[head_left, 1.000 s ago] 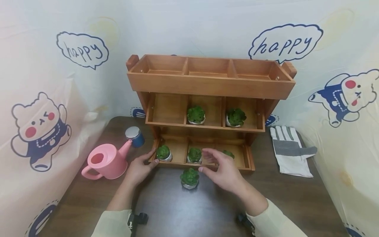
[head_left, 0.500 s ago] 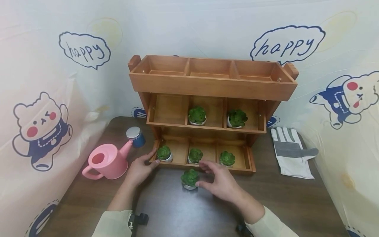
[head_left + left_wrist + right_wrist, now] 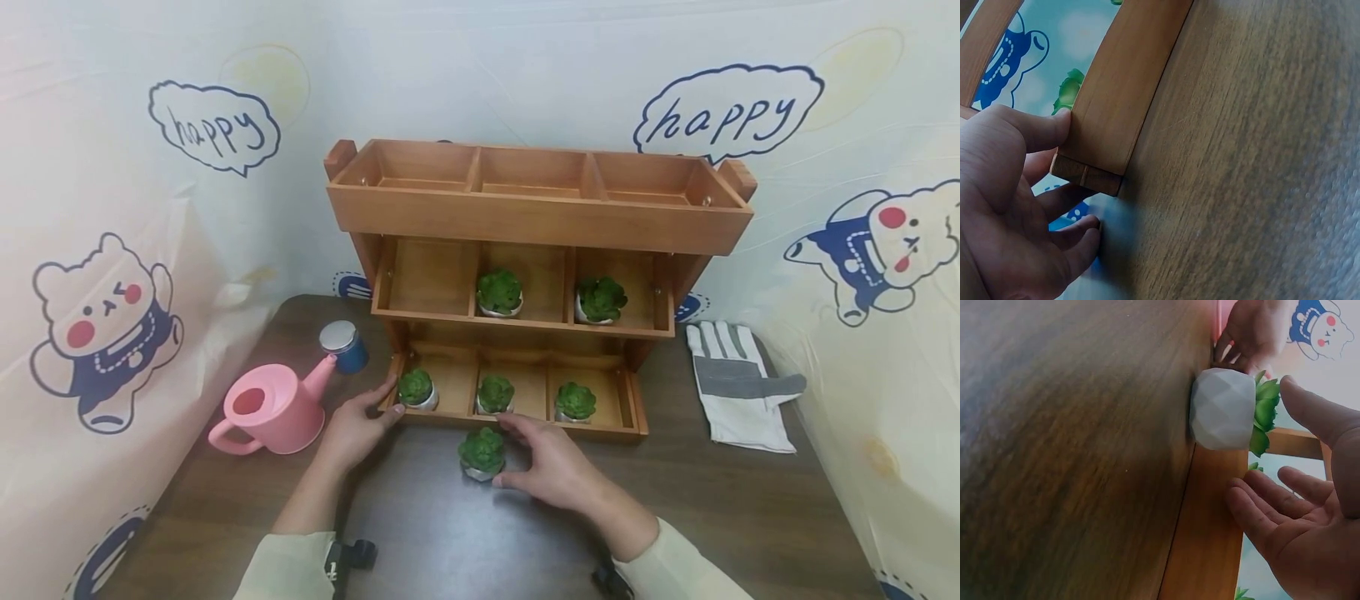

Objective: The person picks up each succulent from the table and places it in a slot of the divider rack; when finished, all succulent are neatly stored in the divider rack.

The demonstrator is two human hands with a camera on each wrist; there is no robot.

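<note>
A small succulent in a white faceted pot stands upright on the table in front of the three-tier wooden planter shelf. My right hand is just to the right of this plant, thumb and fingers spread around its side. In the right wrist view a gap shows between the thumb and the white pot. My left hand grips the left front corner of the shelf's bottom tier. Its thumb presses the front board in the left wrist view, with fingers around the end.
Several potted succulents sit in the shelf: bottom left, bottom middle, bottom right, middle tier centre and right. On the left are a pink watering can and blue tin; a glove lies right.
My right hand has moved down and slightly left, away from the bottom right compartment, to beside the succulent on the table. The bottom right succulent has come into full view. My left hand stays put.
</note>
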